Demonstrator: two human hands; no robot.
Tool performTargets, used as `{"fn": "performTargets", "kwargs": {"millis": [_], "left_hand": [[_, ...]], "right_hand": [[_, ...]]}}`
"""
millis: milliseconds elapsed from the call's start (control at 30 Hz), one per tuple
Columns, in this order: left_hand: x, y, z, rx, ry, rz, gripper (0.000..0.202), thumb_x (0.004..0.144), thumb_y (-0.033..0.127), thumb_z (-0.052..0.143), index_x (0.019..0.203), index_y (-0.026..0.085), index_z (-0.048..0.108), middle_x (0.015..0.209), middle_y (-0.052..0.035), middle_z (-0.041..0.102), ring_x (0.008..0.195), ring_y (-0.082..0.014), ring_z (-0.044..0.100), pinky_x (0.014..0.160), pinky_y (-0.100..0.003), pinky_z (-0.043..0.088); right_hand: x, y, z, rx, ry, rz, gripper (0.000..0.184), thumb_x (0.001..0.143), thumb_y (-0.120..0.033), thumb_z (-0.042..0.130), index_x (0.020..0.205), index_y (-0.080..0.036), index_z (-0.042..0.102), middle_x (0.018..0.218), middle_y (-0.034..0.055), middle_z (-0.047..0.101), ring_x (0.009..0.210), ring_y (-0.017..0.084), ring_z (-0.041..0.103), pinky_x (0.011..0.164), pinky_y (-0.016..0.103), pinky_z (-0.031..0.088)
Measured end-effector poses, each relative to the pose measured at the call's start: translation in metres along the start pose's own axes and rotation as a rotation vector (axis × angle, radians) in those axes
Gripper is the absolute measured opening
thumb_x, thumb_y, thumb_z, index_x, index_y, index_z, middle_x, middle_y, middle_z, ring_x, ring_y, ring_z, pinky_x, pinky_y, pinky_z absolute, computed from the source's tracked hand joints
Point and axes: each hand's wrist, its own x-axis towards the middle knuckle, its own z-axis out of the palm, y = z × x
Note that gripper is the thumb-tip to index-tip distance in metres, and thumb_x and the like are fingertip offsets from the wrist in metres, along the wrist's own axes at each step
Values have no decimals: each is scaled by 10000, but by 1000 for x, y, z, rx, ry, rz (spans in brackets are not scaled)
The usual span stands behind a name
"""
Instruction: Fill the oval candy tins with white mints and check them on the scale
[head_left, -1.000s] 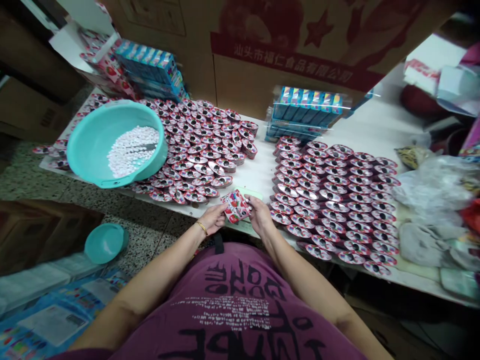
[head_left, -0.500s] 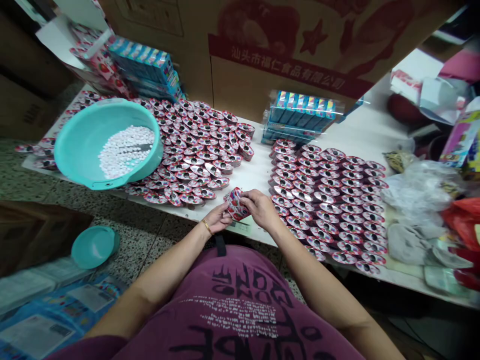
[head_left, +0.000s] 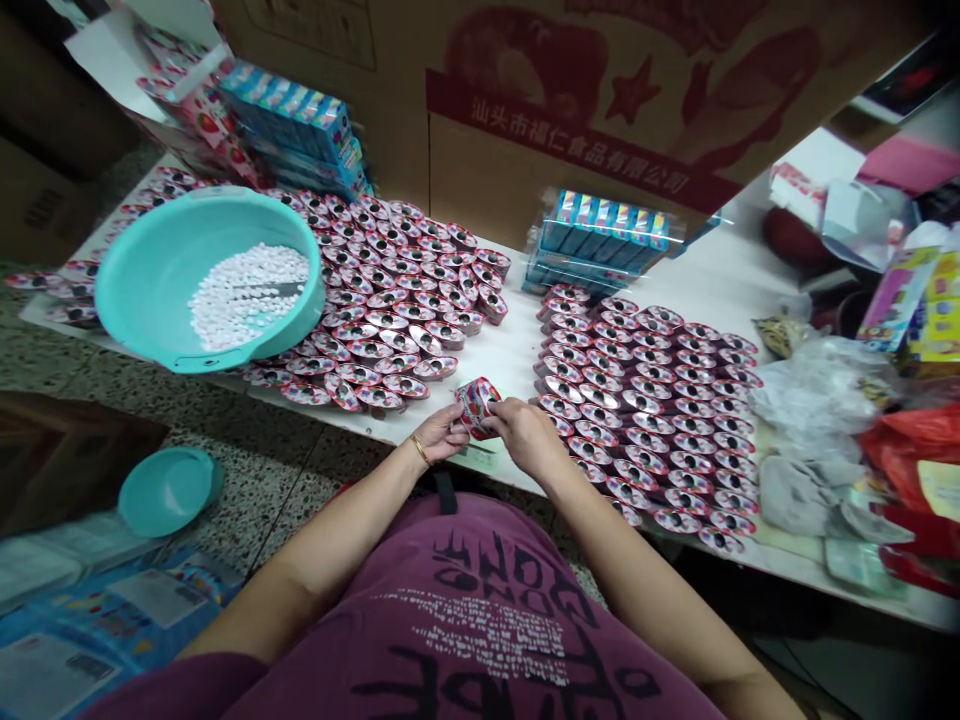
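Between my two hands, close to the table's front edge, is a small red printed candy box (head_left: 475, 402). The fingers of my left hand (head_left: 441, 432) are closed on its left side. My right hand (head_left: 526, 432) pinches its right side, and those fingertips partly cover it. Left of my hands stand many similar open-topped boxes (head_left: 390, 322), packed in a loose cluster. More of them, in tidier rows (head_left: 651, 405), stand to the right. Over the left cluster sits a turquoise basin (head_left: 142, 285) with small white tablets (head_left: 247, 290) and a grey scoop-like thing in it.
A large cardboard carton (head_left: 495, 180) lines the back. Wrapped blue packs (head_left: 600, 235) stand before it, and others (head_left: 300, 130) at the back left. Plastic bags (head_left: 817, 390) crowd the right end. A smaller turquoise basin (head_left: 165, 490) sits low at the left.
The box has tilted and turned a little between my hands, and my right fingers have shifted down along its right side. The whole view has moved slightly.
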Motion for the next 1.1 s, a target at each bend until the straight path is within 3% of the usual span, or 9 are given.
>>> {"fn": "performTargets", "kwargs": {"millis": [100, 200, 333, 500, 633, 733, 867, 1000, 1100], "left_hand": [[0, 1, -9, 63, 121, 65, 166, 679, 202, 619, 787, 120, 523, 557, 50, 423, 357, 17, 274, 299, -79, 191], [-12, 5, -23, 88, 215, 105, 156, 710, 203, 584, 824, 115, 526, 506, 71, 356, 336, 9, 270, 282, -86, 146], [-36, 5, -35, 49, 273, 67, 154, 767, 204, 499, 867, 94, 539, 533, 41, 423, 355, -2, 336, 294, -95, 200], [-42, -7, -10, -23, 230, -36, 199, 784, 263, 469, 802, 83, 550, 634, -43, 537, 507, -73, 507, 416, -161, 395], [-43, 8, 22, -68, 202, 37, 153, 788, 254, 469, 726, 120, 512, 581, 4, 486, 451, -43, 454, 364, -121, 336], [-62, 51, 37, 35, 237, 211, 137, 770, 229, 506, 687, 125, 473, 582, 22, 447, 394, 4, 353, 302, -75, 177], [-105, 141, 39, 353, 409, 677, 113, 784, 224, 480, 733, 124, 478, 529, 58, 368, 374, 6, 264, 318, -96, 140], [-133, 231, 21, 775, 934, 1069, 166, 820, 177, 380, 871, 71, 497, 516, 68, 339, 413, -14, 256, 405, -116, 216], [-137, 269, 1, 1217, 1323, 965, 264, 829, 203, 369, 947, 11, 506, 625, 28, 445, 534, -33, 357, 595, -180, 351]], "right_hand": [[8, 1, 14, -173, -95, 99, 211, 816, -324, 418, 826, -215, 598, 854, 61, 616, 762, 163, 560, 630, 247, 368], [17, 8, 29, -307, -151, 108, 223, 822, -189, 372, 897, -185, 582, 899, 95, 601, 762, 169, 569, 602, 251, 376], [17, 11, 42, -416, -196, 54, 293, 813, -84, 306, 925, -139, 571, 920, 132, 575, 785, 186, 567, 590, 256, 395], [10, -13, 42, -250, -161, -48, 240, 848, -241, 357, 953, -185, 565, 908, 93, 572, 775, 175, 568, 627, 258, 405], [14, -25, 23, 32, 17, -201, 286, 833, -340, 401, 1055, -215, 534, 987, 65, 577, 870, 165, 550, 730, 256, 402], [12, -3, 6, 178, 213, -133, 288, 826, -328, 409, 1028, -193, 563, 994, 62, 594, 886, 162, 548, 785, 273, 398], [-16, 50, 1, 293, 314, 6, 270, 798, -336, 435, 949, -198, 613, 918, 49, 632, 846, 168, 568, 777, 304, 418], [-51, 82, 15, 377, 318, 147, 287, 779, -365, 453, 939, -196, 620, 919, 53, 639, 814, 168, 582, 743, 308, 438], [-63, 88, 27, 397, 278, 207, 295, 777, -382, 450, 933, -199, 621, 899, 51, 644, 790, 169, 587, 726, 312, 444]]}}
